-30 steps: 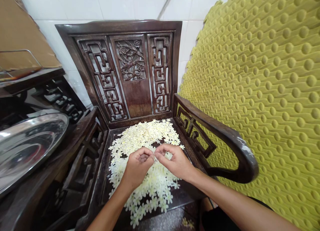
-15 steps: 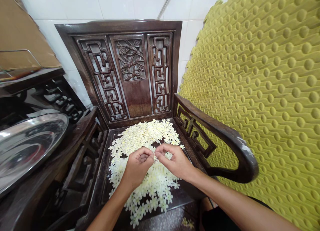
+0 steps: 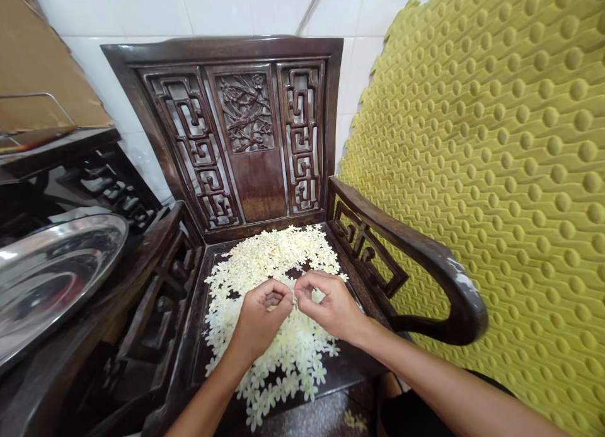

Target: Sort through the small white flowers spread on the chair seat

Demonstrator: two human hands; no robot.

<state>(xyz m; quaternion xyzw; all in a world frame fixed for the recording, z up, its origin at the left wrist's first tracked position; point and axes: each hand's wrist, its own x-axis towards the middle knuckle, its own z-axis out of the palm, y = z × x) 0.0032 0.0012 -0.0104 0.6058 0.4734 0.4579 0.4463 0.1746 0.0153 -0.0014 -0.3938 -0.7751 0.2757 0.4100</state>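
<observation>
Over a seat strewn with small white-yellow flowers, my two hands meet fingertip to fingertip. My left hand is closed in a pinch of thumb and forefinger. Opposite it, my right hand pinches the same way, its fingertips nearly touching the left ones. A tiny pale bit shows between the fingertips, too small to name. Below the hands the flowers lie in a looser spread that reaches the front of the dark carved wooden chair; behind them the heap is denser.
A shiny round metal tray rests by the chair's left arm. To the right, past the curved armrest, stands a bumpy yellow mat. White wall tiles rise behind. A few flowers lie on the floor.
Both hands stay together above the flowers. The fingers and thumbs have shifted slightly, with a little more gap inside each pinch. The view has moved very slightly.
</observation>
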